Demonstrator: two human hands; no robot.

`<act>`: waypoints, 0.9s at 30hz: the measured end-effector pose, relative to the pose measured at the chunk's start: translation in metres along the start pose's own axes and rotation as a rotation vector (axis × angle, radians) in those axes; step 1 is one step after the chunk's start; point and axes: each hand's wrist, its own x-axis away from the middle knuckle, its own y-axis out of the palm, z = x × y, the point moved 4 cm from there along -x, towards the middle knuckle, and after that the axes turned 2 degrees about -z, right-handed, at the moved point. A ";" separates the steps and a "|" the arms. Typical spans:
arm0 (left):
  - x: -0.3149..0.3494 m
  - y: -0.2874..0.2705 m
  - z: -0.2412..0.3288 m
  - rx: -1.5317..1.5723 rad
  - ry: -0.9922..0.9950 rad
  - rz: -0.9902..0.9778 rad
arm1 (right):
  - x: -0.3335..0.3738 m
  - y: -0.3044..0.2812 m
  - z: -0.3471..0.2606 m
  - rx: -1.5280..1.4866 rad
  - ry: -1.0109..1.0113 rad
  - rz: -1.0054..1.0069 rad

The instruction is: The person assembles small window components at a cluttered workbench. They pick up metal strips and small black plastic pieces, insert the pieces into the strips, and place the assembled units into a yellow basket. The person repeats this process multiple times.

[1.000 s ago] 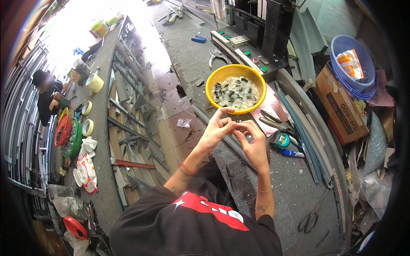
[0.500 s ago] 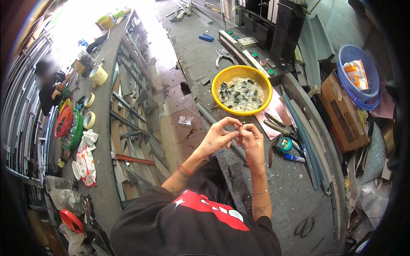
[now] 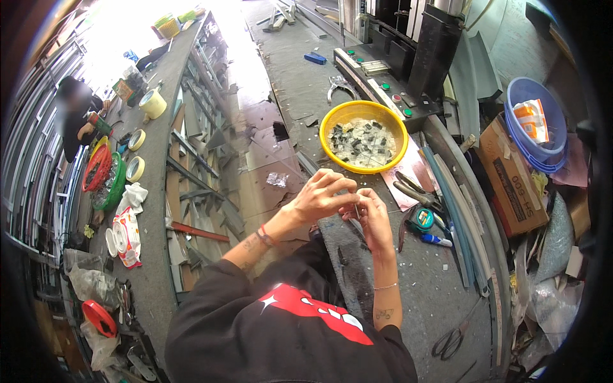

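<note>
one co-worker [image 3: 71, 127] in dark clothes, upper left of frame, beside the left bench [image 3: 153, 255]. on that bench a red basket [image 3: 97, 173] sits next to a green basket [image 3: 111, 205]; lower left, a red ring-shaped lid [image 3: 99, 318] lies on clear plastic. just right of the baskets: a red-and-white packet [image 3: 130, 239] and tape rolls [image 3: 153, 105], the biggest roll higher up. under the bench, lots of long grey strips [image 3: 211, 169] stacked at angles, plus one red-brown bar [image 3: 199, 232]. a crumpled clear wrapper [image 3: 276, 179] lies on the floor near frame center.

center: left hand [image 3: 322, 196] palm down, fingers bent and nearly closed, tips meeting the right hand's; can't tell if it grips anything. between the hands, a small piece [image 3: 357, 208], thin, too tiny to identify. right hand [image 3: 377, 223] raised, thumb and index pinched together on that piece, other fingers curled.

just above the hands, a yellow basket [image 3: 365, 170] holds many little clear and black bits. right of it, pink paper [image 3: 394, 190] partly under pliers [image 3: 416, 189]; near those, a teal tape measure [image 3: 424, 218] and blue marker [image 3: 437, 240]. lower right, dark scissors [image 3: 449, 343]. far right, a cardboard box [image 3: 511, 179], a blue basin [image 3: 553, 145] beside its top with an orange-and-white packet inside.
</note>
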 end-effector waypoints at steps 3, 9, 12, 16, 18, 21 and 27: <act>0.005 0.003 -0.004 -0.188 0.233 -0.078 | 0.003 0.000 0.004 -0.188 0.027 -0.100; 0.007 0.014 -0.006 -0.177 0.424 -0.183 | 0.004 -0.007 0.027 -0.391 0.078 0.064; 0.002 0.017 -0.012 -0.093 0.298 -0.289 | 0.000 -0.007 0.028 -0.288 -0.071 0.112; 0.000 0.015 -0.014 -0.002 0.144 -0.268 | -0.001 -0.002 0.023 -0.005 -0.312 0.186; 0.001 0.014 -0.013 0.095 0.087 -0.236 | 0.000 0.000 0.020 0.033 -0.384 0.179; 0.004 0.013 -0.008 0.134 0.100 -0.225 | 0.001 -0.004 0.017 -0.011 -0.333 0.145; 0.001 0.017 -0.009 0.252 -0.079 -0.315 | -0.001 -0.014 0.013 0.142 -0.317 0.113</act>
